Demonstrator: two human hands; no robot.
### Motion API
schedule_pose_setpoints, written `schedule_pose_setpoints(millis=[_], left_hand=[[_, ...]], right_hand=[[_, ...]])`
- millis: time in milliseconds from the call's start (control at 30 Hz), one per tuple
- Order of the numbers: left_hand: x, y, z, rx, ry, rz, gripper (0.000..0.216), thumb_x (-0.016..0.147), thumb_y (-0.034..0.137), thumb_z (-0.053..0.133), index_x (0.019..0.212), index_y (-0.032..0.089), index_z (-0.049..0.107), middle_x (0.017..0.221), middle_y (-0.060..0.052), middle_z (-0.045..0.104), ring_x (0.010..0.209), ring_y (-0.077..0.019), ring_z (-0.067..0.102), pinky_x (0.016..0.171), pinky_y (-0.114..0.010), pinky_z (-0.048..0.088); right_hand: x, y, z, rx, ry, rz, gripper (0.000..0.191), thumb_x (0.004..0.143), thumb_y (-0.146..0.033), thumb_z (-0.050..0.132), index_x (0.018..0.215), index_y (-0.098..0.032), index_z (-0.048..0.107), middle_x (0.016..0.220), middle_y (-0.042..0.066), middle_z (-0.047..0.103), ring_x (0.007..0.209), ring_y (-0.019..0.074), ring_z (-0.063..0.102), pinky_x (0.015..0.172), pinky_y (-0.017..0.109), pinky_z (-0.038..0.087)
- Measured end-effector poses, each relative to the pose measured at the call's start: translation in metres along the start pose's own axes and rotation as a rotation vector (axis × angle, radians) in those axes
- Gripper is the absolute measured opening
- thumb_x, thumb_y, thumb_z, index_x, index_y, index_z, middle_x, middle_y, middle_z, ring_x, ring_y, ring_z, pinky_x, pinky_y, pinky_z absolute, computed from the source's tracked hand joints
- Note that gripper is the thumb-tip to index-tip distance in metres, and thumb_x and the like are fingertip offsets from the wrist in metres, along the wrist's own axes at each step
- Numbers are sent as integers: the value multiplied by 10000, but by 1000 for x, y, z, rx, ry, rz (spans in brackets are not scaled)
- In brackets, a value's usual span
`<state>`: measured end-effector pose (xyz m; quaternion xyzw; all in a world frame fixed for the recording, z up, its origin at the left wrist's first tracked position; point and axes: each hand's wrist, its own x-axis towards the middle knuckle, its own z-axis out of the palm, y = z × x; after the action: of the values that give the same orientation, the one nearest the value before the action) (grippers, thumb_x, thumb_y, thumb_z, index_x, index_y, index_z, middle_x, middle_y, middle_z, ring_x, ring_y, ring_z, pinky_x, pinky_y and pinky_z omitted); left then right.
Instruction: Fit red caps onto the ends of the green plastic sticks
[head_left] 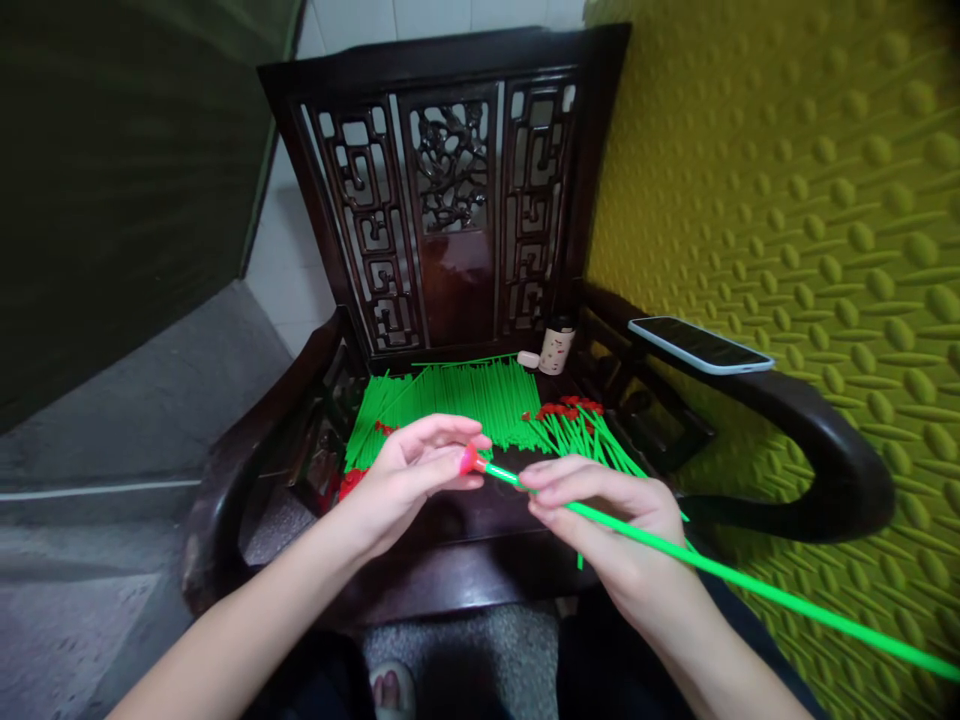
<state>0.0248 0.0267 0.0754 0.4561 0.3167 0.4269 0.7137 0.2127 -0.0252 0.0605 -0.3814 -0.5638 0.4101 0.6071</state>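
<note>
My right hand [600, 520] pinches a long green plastic stick [750, 585] that runs down to the lower right corner. A small red cap [472, 460] sits at the stick's tip, and the fingers of my left hand [409, 475] close round it. Both hands hover above the front of a dark carved wooden chair's seat [465, 525]. Behind them lies a spread of several loose green sticks [457, 395], and to the right a bundle of green sticks with red tips [574, 415]. More red pieces [351, 483] lie by my left wrist.
A phone [701, 345] rests on the chair's right armrest [810, 440]. A small bottle [556, 348] and a pale lid [528, 359] stand at the seat's back. A yellow-green embossed wall is on the right, grey floor on the left.
</note>
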Motion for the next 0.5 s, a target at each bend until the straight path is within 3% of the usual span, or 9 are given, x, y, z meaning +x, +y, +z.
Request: schedule_pose_setpoints(millis=[267,500], left_hand=[[0,-2,-2,-79,-109,-176,171,745,254,700,877,147,682,698,-44,664,653,-132,658,573,-205,557],[-3,-1,-1,-53,-101,-179,148,711,237,736,741,135,632,646,-30,684,615,-113,668,627,-218,557]], right_hand=[[0,-2,0,-30,-30,-90,169,729,-115,707,693,-277,743,780,31,745,797,214,693,747,341,564],[-2,-1,1,-59,-47,-168,217,731,-57,678,703,-266,728,776,26,744,804,215,706,732,325,577]])
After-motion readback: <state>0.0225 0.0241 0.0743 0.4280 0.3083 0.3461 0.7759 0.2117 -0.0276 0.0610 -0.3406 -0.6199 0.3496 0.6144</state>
